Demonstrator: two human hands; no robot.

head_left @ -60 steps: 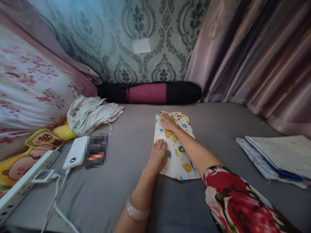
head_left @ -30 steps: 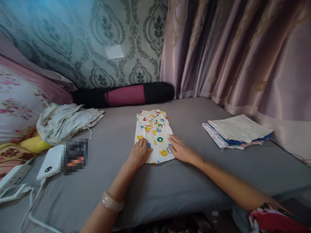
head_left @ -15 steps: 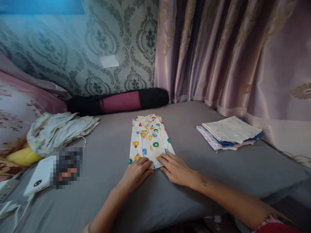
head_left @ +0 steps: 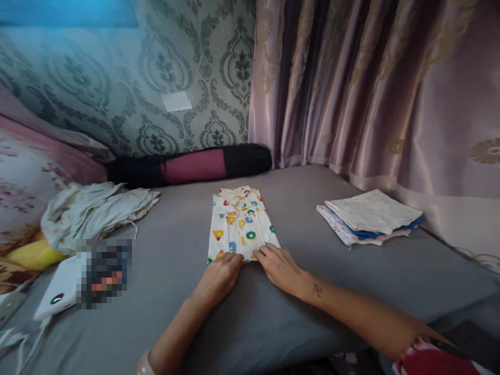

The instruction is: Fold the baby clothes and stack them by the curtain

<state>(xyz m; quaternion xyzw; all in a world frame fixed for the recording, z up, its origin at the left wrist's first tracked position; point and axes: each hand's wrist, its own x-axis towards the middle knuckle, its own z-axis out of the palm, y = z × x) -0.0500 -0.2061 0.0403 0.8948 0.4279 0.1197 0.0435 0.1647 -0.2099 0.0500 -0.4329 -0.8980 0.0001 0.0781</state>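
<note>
A small white shirt printed with colourful figures lies on the grey sheet, its collar pointing away from me and its sides folded in. At the lower left corner of its hem, my left hand is closed on the fabric. My right hand grips the same hem closer to the right corner, fingers bent over the edge. Between the two hands a short stretch of hem shows. Both thumbs are largely hidden under the cloth or the fingers.
To the right is a stack of folded clothes. A crumpled pale cloth and a white power bank with a cable lie on the left, beside a pixelated item. Along the wall rests a black and maroon roll.
My right hand has come down from the collar to the hem, and my left hand has slid down to it too. The hem now sits slightly farther from me. The view has turned right.
</note>
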